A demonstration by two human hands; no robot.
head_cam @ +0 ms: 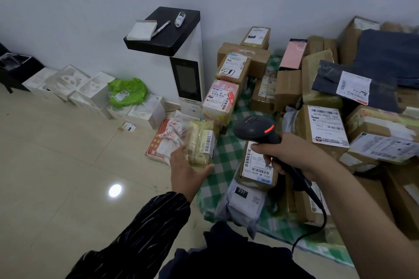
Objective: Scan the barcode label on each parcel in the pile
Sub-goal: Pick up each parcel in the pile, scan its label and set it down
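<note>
My left hand (186, 171) holds a small yellowish taped parcel (200, 142) from below, its barcode label facing right. My right hand (292, 154) grips a black corded barcode scanner (256, 128) whose red light glows; its head points left toward that parcel. Under the scanner lies a brown box with a white label (257, 166) and a grey bag marked 231 (241, 203). A pile of cardboard parcels (326, 124) covers the green checked cloth (224, 149) to the right.
A white kiosk with a black top (167, 29) stands at the wall, a pen and notepad on it. White foam boxes (68, 84) and a green bag (127, 92) line the wall at left. A red-and-white flat packet (163, 140) lies on the tiled floor.
</note>
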